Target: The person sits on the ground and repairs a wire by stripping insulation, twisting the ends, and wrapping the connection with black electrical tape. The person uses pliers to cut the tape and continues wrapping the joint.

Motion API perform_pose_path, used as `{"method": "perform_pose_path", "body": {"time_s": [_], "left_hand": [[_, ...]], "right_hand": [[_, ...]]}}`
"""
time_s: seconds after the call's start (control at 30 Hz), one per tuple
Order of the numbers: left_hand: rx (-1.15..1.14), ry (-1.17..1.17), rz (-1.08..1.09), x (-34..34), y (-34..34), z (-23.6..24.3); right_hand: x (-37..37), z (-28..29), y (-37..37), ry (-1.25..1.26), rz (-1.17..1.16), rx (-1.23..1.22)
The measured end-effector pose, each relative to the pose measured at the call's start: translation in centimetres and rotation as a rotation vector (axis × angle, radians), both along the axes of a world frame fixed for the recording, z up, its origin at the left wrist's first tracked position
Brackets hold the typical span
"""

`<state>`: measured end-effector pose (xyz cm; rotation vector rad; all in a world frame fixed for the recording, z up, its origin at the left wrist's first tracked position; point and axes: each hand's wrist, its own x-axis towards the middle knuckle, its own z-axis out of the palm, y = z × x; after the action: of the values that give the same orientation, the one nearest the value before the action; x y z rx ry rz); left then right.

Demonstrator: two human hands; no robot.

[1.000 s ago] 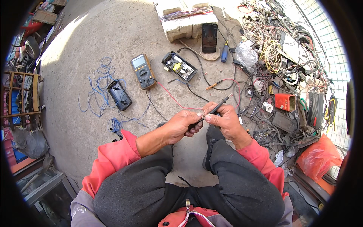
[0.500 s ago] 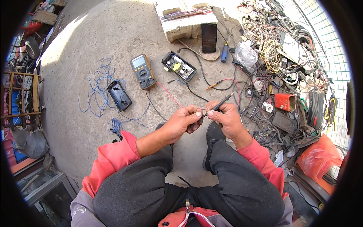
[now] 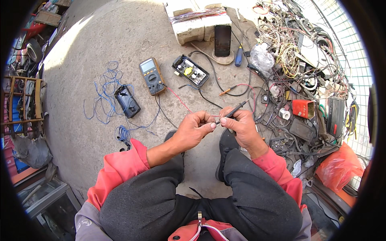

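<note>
Between my knees and the multimeter, my right hand grips a black test probe, its metal tip pointing up and right. My left hand is closed in a pinch on the thin lead at the probe's lower end, partly hidden by the fingers. A red lead runs from the meter behind both hands. Beyond them lie an opened device with its circuit board showing and a wired black casing at the left.
A phone stands before a white foam block. A blue screwdriver lies beside it. Tangled cables and parts fill the right side, with a red plastic bag. A wooden rack is at the left.
My left fingers have shifted off the probe's body onto its lead, the thumb now lower. My right hand has edged right with the probe.
</note>
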<state>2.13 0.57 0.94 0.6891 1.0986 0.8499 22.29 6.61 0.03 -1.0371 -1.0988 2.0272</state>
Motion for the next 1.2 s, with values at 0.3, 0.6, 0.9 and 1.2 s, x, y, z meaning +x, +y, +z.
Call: {"method": "perform_pose_path", "body": {"time_s": [0.3, 0.6, 0.9, 1.2], "left_hand": [[0.004, 0.004, 0.004, 0.1, 0.2, 0.6], [0.028, -0.004, -0.048, 0.0, 0.1, 0.2], [0.050, 0.001, -0.056, -0.3, -0.2, -0.6], [0.045, -0.063, -0.093, 0.0, 0.0, 0.0]], "right_hand": [[0.0, 0.4, 0.1, -0.008, 0.024, -0.015], [-0.1, 0.3, -0.1, 0.014, 0.014, 0.002], [-0.2, 0.4, -0.1, 0.016, 0.046, 0.018], [0.1, 0.7, 0.1, 0.009, 0.033, -0.061]]}}
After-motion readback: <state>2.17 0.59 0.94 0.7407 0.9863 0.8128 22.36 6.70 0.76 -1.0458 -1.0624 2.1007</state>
